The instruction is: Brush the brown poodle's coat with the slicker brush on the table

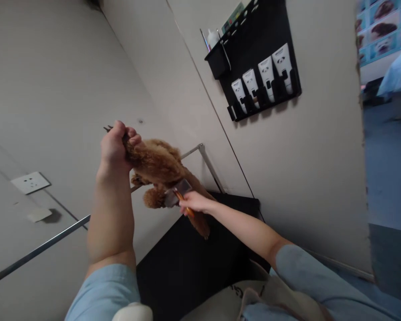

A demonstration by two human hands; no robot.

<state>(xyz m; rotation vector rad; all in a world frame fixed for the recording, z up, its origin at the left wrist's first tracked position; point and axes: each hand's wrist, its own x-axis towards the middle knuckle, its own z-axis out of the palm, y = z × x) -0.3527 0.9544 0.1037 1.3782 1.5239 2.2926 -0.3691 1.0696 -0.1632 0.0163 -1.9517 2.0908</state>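
A brown curly-haired dog [162, 161] is stretched up at a slant over a black table [177, 258], one of its paws low near the tabletop. My left hand [115, 145] is raised, its fingers wrapped round a leg of the dog; dark claw-like tips poke out past the fist. In my right hand [198, 201] is a slicker brush [189, 211] with an orange handle. Its wide flat head lies against the fur on the dog's body, by a fluffy leg [153, 197]. The dog's head is hard to make out.
A metal rail [43, 246] runs along the wall behind the dog, with a bent metal bracket [211, 167] beside it. On the wall hangs a black rack [254, 49] holding several white tubes [266, 76]. A white socket plate [30, 183] is at the left.
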